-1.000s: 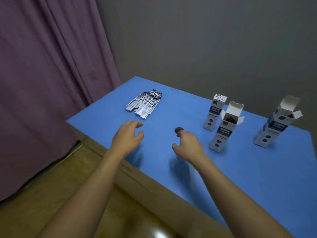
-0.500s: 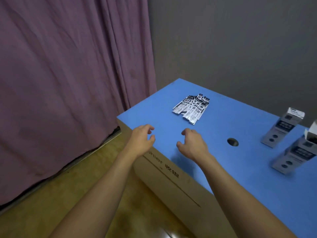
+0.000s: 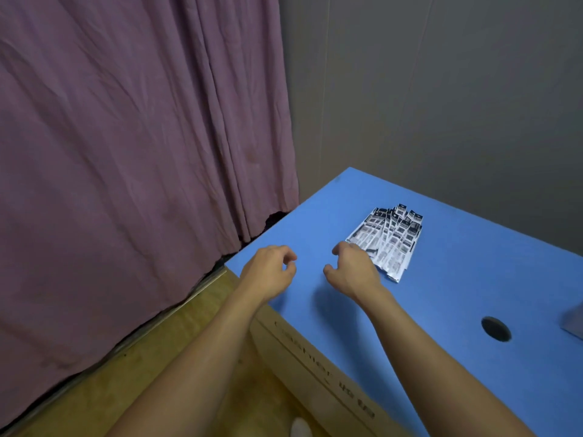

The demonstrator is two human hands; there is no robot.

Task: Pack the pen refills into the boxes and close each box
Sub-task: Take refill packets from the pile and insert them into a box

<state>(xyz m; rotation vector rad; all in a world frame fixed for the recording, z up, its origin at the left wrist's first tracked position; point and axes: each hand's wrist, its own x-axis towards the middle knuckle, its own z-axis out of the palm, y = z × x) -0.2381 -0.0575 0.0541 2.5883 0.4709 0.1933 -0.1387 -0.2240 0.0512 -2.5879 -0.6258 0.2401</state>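
From the head camera, the fanned pile of pen refills (image 3: 386, 239) lies flat on the blue counter (image 3: 457, 298), towards its far left corner. The right hand (image 3: 351, 272) hovers at the pile's near edge, fingers loosely curled and holding nothing; whether they touch the packets I cannot tell. The left hand (image 3: 269, 272) hangs beside it, likewise curled and holding nothing. The packets look light, thin, slick and bendable; best pinched several together across their near ends.

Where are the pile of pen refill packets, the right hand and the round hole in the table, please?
pen refill packets (image 3: 391, 238), head view, middle of pile.
right hand (image 3: 353, 269), head view, back of hand.
round hole (image 3: 496, 328), head view, dark centre.
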